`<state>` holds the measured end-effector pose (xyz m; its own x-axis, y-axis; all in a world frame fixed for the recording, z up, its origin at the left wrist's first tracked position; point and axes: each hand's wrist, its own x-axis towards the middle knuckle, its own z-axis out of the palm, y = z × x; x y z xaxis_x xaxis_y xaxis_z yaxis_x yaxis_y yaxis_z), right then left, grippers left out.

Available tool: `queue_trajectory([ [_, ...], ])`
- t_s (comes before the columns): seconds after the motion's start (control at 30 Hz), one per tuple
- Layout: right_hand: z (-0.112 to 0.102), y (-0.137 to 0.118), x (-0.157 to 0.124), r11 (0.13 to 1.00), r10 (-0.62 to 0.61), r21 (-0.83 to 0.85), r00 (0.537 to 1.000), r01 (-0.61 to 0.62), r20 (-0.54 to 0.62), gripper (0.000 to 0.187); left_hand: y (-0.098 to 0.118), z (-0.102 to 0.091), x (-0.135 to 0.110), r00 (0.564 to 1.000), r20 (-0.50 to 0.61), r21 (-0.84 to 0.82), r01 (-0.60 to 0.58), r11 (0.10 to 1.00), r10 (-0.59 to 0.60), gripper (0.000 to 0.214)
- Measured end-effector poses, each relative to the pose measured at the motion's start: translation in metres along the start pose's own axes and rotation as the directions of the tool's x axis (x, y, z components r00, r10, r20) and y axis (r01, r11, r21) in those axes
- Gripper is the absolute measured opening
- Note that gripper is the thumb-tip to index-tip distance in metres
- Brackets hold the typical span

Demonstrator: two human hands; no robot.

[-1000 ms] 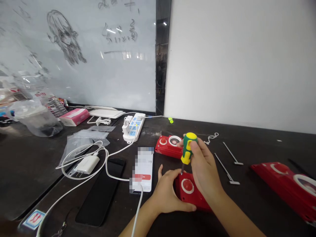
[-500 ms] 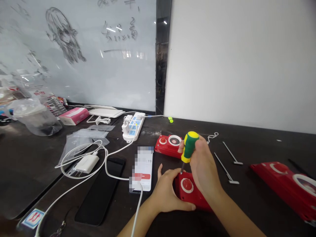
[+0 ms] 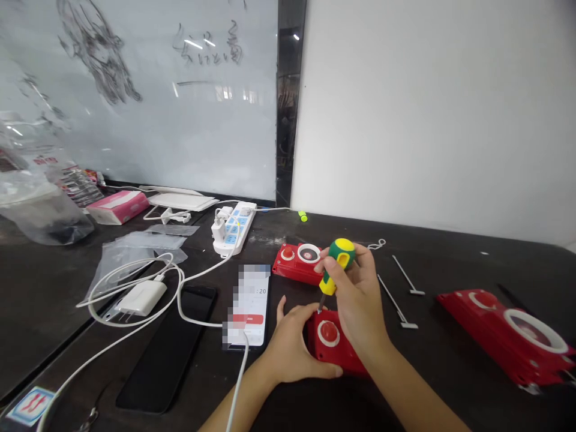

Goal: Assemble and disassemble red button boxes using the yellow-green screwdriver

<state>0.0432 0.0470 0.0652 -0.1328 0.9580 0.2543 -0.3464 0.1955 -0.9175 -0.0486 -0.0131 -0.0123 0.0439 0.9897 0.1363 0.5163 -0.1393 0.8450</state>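
Note:
My right hand is closed around a green and yellow screwdriver. The screwdriver stands nearly upright, its tip at the far left corner of a red box. A red dome in a white ring shows on that box; its right part is hidden under my right hand. My left hand grips the box's left end, thumb along the near side and index finger close to the screwdriver tip. Just beyond lies a second red box with a red dome and a white-ringed round window.
A third red box lies at the right. Two thin metal rods with crosspieces lie between. On the left are a lit phone, a dark phone, a charger with white cable, and a power strip.
The view has shifted slightly, so everything sits a bit further left. The screwdriver handle has turned in my right hand, now showing a yellow patch. My left hand stays on the box.

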Motion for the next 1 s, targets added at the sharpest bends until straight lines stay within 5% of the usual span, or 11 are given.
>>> queue_trajectory([
  [0.2,-0.001,0.001,0.002,0.999,0.040,0.006,0.997,-0.040,0.071,0.023,0.002,0.000,0.000,1.000,-0.001,0.018,0.015,1.000,-0.015,0.089],
  [1.0,-0.005,-0.013,0.010,0.992,-0.065,0.107,0.996,0.071,-0.059,0.018,0.001,-0.001,0.000,1.000,0.000,0.018,0.007,1.000,-0.007,0.088],
])
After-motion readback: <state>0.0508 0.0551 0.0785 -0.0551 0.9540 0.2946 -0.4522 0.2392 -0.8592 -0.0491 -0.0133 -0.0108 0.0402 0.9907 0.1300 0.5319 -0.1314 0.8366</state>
